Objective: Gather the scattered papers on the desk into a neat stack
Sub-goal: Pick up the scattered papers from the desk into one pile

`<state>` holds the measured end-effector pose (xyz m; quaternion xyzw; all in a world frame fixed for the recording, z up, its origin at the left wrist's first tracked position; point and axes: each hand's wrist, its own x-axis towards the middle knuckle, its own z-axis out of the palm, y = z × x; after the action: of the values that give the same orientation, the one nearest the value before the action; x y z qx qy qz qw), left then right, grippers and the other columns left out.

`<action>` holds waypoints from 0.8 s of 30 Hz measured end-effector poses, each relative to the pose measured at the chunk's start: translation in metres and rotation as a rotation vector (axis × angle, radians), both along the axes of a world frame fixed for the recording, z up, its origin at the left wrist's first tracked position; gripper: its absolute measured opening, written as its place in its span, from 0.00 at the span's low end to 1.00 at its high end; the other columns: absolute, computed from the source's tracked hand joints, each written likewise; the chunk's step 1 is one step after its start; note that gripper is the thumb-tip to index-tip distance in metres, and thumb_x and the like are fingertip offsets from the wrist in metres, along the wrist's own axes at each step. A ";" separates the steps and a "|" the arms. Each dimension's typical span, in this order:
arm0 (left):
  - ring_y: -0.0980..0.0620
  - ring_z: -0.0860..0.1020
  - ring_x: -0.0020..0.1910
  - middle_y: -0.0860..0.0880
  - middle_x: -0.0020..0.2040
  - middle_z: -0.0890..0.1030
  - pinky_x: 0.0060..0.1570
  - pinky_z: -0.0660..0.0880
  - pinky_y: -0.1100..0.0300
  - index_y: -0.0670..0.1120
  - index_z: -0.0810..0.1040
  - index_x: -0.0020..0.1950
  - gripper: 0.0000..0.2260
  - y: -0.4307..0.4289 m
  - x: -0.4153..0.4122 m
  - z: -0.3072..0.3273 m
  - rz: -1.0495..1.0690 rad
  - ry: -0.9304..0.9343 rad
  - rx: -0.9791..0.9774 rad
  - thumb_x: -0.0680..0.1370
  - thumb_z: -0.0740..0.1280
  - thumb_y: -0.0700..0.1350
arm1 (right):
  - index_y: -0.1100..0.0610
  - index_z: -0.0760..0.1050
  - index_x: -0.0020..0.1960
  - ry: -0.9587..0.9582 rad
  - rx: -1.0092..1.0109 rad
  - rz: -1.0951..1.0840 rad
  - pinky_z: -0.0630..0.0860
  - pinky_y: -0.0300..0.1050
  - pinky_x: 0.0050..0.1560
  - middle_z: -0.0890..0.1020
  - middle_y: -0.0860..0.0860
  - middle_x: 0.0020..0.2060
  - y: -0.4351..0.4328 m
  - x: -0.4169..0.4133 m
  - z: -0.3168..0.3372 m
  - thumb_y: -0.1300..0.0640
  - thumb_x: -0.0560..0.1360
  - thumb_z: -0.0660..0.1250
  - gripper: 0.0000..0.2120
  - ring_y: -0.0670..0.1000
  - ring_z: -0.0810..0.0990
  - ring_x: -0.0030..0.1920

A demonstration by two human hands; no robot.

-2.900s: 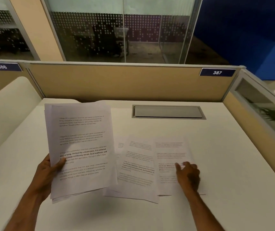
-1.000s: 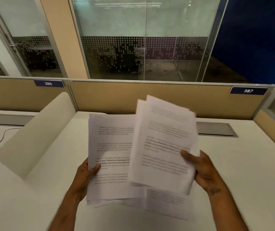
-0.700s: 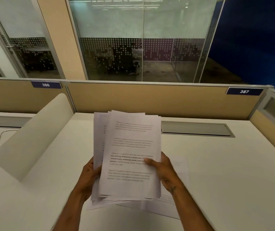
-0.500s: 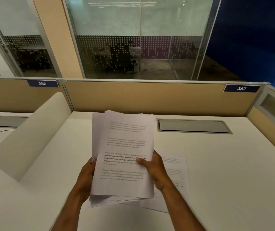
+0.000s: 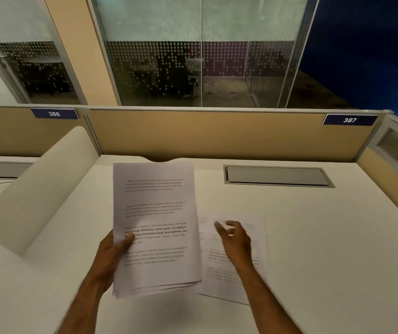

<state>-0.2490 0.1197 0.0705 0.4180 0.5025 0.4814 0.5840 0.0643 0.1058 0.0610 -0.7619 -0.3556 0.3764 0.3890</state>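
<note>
My left hand (image 5: pixel 114 253) grips a stack of printed white papers (image 5: pixel 155 213) by its left edge, thumb on the top sheet, holding it tilted above the white desk (image 5: pixel 326 249). Right of the stack, loose printed sheets (image 5: pixel 257 278) lie flat on the desk, partly tucked under the stack's right edge. My right hand (image 5: pixel 235 239) hovers over those sheets, blurred, with its fingers apart and nothing in it.
A grey cable hatch (image 5: pixel 277 176) is set into the desk at the back right. A curved white divider (image 5: pixel 36 189) stands at the left. Tan partition panels (image 5: pixel 217 133) close off the back and the right side.
My right hand has let go of the stack and moved right, over the sheets on the desk. The left hand alone now holds the stack.
</note>
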 end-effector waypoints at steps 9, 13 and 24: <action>0.37 0.86 0.53 0.41 0.57 0.87 0.48 0.84 0.44 0.51 0.83 0.60 0.13 -0.018 -0.051 -0.001 0.134 0.020 -0.002 0.75 0.72 0.46 | 0.60 0.64 0.68 -0.429 -0.551 -0.083 0.75 0.59 0.60 0.70 0.61 0.63 -0.030 0.066 -0.069 0.47 0.70 0.76 0.35 0.63 0.73 0.62; 0.36 0.86 0.53 0.41 0.56 0.87 0.48 0.84 0.43 0.50 0.83 0.59 0.13 -0.021 -0.065 -0.002 0.154 0.019 -0.017 0.74 0.72 0.46 | 0.67 0.69 0.65 -0.108 -0.528 -0.239 0.78 0.58 0.59 0.77 0.66 0.61 -0.017 0.080 -0.065 0.61 0.68 0.78 0.31 0.66 0.79 0.59; 0.38 0.87 0.49 0.40 0.55 0.87 0.43 0.85 0.46 0.50 0.83 0.57 0.11 -0.006 -0.097 -0.001 0.111 0.019 -0.028 0.75 0.71 0.44 | 0.61 0.66 0.68 -0.375 -0.567 -0.106 0.72 0.60 0.63 0.71 0.62 0.66 -0.018 0.026 -0.061 0.39 0.69 0.75 0.39 0.64 0.72 0.65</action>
<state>-0.3462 0.1142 0.0700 0.3859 0.5370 0.5022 0.5573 0.0899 0.0875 0.0005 -0.9132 -0.2619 0.2927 0.1085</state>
